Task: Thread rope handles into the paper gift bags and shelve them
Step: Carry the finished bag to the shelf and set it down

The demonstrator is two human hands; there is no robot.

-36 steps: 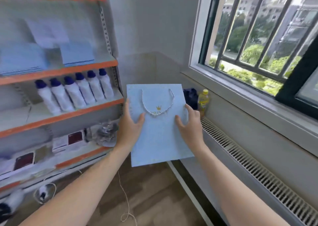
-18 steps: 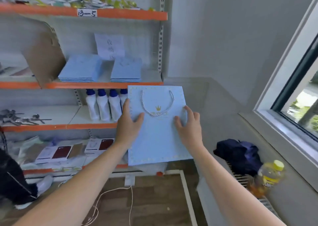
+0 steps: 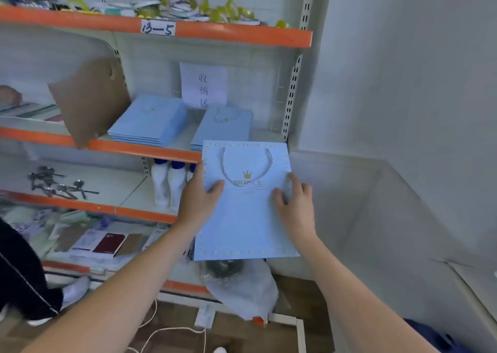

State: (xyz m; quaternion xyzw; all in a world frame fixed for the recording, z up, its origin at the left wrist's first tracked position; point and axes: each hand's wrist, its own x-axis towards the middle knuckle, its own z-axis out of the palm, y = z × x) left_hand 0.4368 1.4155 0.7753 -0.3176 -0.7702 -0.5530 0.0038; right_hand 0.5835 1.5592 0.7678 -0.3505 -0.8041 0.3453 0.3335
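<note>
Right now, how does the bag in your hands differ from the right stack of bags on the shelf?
The held bag is single, gripped at its sides by the left hand and right hand; the right stack is several bags lying flat on the shelf. The held bag sits lower and nearer. Both are light blue.

Open shelf gap above two bag stacks (image 3: 150, 121), cardboard sheet (image 3: 88, 102) leaning at left.
</note>
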